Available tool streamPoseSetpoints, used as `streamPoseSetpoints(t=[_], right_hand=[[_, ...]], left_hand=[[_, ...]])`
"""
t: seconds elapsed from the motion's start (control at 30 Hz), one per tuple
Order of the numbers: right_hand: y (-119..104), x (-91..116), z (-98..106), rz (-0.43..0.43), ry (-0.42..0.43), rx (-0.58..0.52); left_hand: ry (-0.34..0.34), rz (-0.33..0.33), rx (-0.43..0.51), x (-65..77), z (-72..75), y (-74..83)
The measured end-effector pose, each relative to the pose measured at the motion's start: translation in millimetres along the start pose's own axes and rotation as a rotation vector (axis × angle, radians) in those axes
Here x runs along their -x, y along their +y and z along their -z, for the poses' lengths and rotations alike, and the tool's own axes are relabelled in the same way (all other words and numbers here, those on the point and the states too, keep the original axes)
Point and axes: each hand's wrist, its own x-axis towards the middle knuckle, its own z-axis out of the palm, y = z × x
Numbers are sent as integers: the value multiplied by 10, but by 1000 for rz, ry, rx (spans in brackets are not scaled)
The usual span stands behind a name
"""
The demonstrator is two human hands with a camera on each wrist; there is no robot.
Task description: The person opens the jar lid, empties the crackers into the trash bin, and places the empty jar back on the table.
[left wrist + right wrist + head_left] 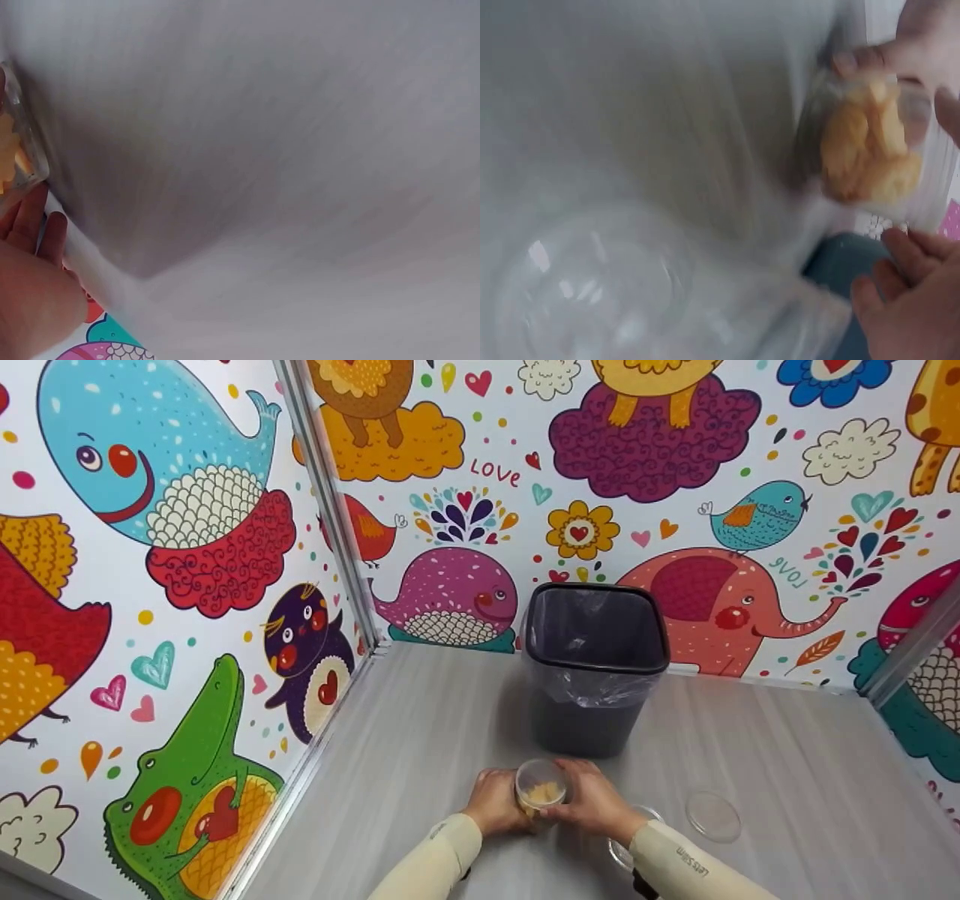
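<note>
A clear plastic cup (pixel 529 771) stands between both hands in the head view, its open top facing up. Inside lie pale orange-yellow chunks (pixel 870 146), of a kind I cannot make out. My left hand (pixel 495 801) grips the cup's left side low down. From the right, my right hand (pixel 594 799) holds it, with the thumb across the near side. Only a corner of the cup (pixel 34 150) shows in the left wrist view, at the left edge. The right wrist view is blurred.
Beyond the cup stands a dark bin (pixel 585 724) lined with a clear bag. A flat round clear lid (pixel 712 816) lies to the right on the grey table (pixel 420 712). Another round clear piece (pixel 622 855) is partly hidden under the right forearm. Patterned walls enclose the left and back.
</note>
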Motion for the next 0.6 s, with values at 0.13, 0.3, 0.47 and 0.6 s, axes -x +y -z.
streamPoseSetpoints(t=[0.13, 0.3, 0.47, 0.6], right_hand=[[39, -32, 67, 41, -54, -35], [30, 5, 53, 39, -18, -31], [-98, 130, -79, -70, 115, -54], [-204, 209, -210, -169, 193, -121]], left_hand=[[10, -12, 4, -4, 8, 4], [10, -11, 12, -5, -26, 9], [13, -13, 8, -9, -32, -5], [27, -5, -7, -11, -37, -17]])
